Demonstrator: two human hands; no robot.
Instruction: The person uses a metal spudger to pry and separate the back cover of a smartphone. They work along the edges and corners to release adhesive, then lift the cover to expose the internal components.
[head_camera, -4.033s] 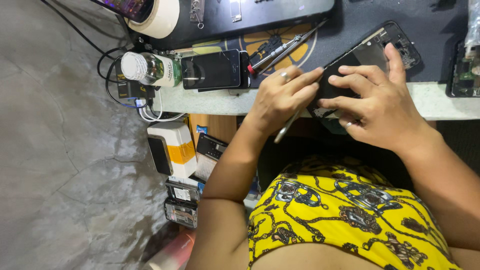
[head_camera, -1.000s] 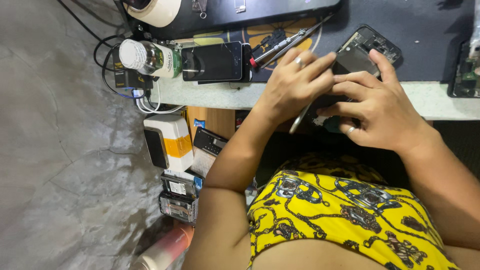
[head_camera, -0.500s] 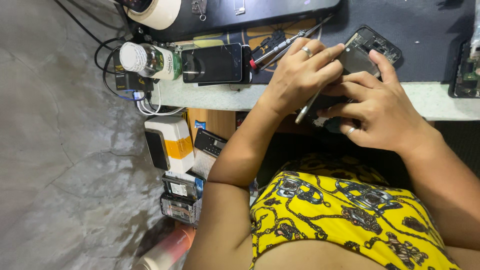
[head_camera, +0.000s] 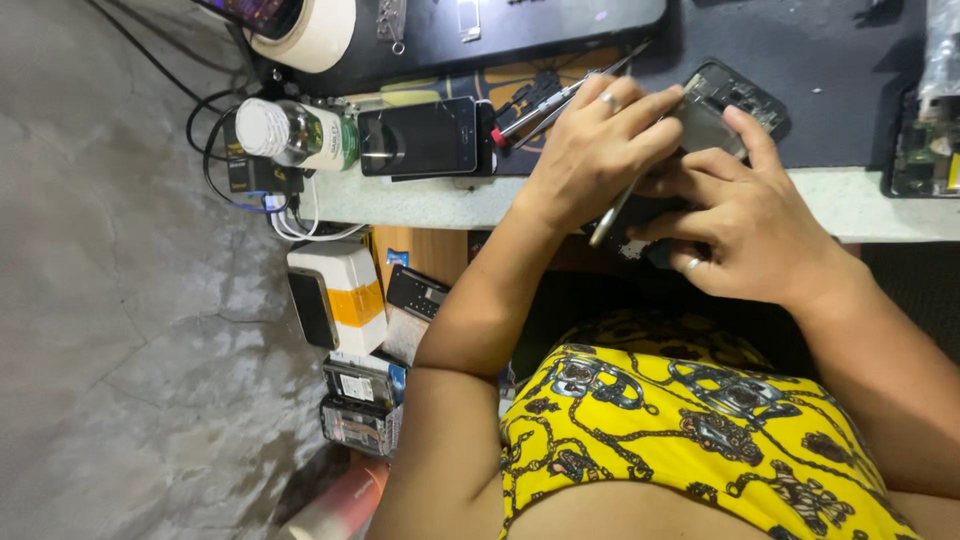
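Note:
My left hand (head_camera: 590, 150) wears a ring and pinches a thin metal tool (head_camera: 608, 215). The tool's tip points down past the bench edge. Its fingers reach over an opened dark phone (head_camera: 725, 100) that lies tilted on the black mat (head_camera: 840, 70). My right hand (head_camera: 745, 225), also ringed, grips the phone from the near side, with the index finger laid along its edge. The two hands touch over the phone, and much of its body is hidden beneath them.
A second dark phone (head_camera: 420, 137) lies on the bench beside a white-capped bottle (head_camera: 295, 132). Also here are a tape roll (head_camera: 310, 30), red-handled tools (head_camera: 530, 110) and cables (head_camera: 250, 180). A circuit board (head_camera: 920, 150) sits at right. Below stand a white-and-orange box (head_camera: 335, 295) and stacked phone parts (head_camera: 360, 405).
Both hands and the phone have shifted a little farther onto the mat. My left hand's fingers have slid up over the phone with the tool.

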